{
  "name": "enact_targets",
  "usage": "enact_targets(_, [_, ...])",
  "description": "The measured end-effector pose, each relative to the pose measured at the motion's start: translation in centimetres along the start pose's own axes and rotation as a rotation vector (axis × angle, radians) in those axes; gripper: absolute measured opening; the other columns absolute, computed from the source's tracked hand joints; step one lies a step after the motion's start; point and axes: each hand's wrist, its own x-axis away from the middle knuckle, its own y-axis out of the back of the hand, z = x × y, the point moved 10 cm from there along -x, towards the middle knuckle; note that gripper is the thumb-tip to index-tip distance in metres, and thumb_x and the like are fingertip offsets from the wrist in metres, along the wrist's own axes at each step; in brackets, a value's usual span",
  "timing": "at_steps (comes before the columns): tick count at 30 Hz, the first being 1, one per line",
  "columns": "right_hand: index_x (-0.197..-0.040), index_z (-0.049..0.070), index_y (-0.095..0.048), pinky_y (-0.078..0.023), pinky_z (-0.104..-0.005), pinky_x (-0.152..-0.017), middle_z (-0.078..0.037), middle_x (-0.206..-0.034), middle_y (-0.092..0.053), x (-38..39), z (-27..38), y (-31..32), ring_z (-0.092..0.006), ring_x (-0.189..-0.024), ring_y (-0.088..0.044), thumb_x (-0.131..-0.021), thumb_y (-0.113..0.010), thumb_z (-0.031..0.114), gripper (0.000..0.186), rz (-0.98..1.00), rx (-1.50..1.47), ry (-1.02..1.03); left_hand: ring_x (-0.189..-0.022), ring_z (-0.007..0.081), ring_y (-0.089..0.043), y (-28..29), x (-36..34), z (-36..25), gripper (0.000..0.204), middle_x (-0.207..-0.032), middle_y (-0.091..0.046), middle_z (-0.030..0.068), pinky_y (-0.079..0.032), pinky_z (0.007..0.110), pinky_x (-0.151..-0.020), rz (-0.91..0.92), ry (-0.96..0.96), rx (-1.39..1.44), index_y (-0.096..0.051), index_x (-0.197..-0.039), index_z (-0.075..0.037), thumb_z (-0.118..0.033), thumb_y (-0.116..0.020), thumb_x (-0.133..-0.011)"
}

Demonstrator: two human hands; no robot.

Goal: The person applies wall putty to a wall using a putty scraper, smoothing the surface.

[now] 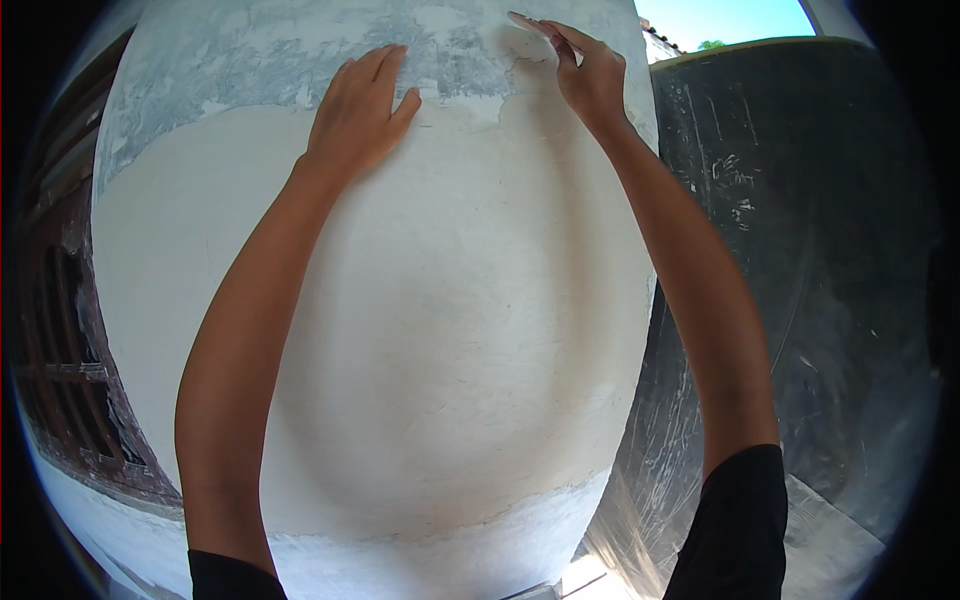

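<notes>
Both my arms reach up to a white wall (450,290), whose upper band is a patchy blue-grey surface (265,60) with a ragged border. My left hand (362,108) rests open against the wall near that border, its fingers stretched upward and the thumb apart. Higher up and to the right, my right hand (592,80) is closed in a pinch on a thin, flat, pale piece (527,22). The piece points left, close to the wall where the coating has a jagged edge. Whether it is a blade or a flake cannot be made out.
Along the left side stands a dark brown wooden frame with bars (75,350). A large scuffed black sheet (800,250) fills the right, beyond the wall's edge. Roof tiles (660,45) and sky show at the top right. A paler band (400,560) runs along the wall's lower part.
</notes>
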Motion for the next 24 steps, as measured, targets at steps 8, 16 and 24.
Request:
enact_targets(8, [-0.113,0.018,-0.073,-0.054,-0.0365,-0.084,-0.013,-0.103,-0.073,0.2,1.0,-1.1,-0.0306,-0.095,-0.069,-0.091,-0.064,0.011,0.025,-0.052,0.084,0.151,-0.127,0.0276,-0.051,-0.1,-0.2,0.0,0.049,-0.133,-0.057,0.0157,-0.033,0.043,-0.115,-0.009,-0.012,-0.057,-0.051,-0.134,0.001,-0.029,-0.056,-0.095])
enact_targets(16, [-0.115,0.012,-0.071,-0.055,-0.0380,-0.083,-0.013,-0.102,-0.072,1.0,1.6,-4.2,-0.0327,-0.087,-0.069,-0.083,-0.066,0.008,0.033,0.288,0.245,0.122,-0.131,0.0307,-0.046,-0.7,0.3,0.4,0.050,-0.140,-0.051,0.0159,-0.028,0.043,-0.118,0.030,-0.004,-0.090,-0.045,-0.140,-0.004,-0.029,-0.051,-0.097])
enact_targets(24, [-0.115,0.011,-0.071,-0.055,-0.0390,-0.080,-0.017,-0.091,-0.072,0.8,1.4,-5.1,-0.0338,-0.083,-0.069,-0.077,-0.074,0.013,0.038,0.468,0.315,0.186,-0.132,0.0311,-0.046,-0.8,0.1,0.4,0.050,-0.141,-0.050,0.0161,-0.029,0.043,-0.118,0.066,0.025,-0.096,-0.045,-0.141,-0.005,-0.029,-0.051,-0.097])
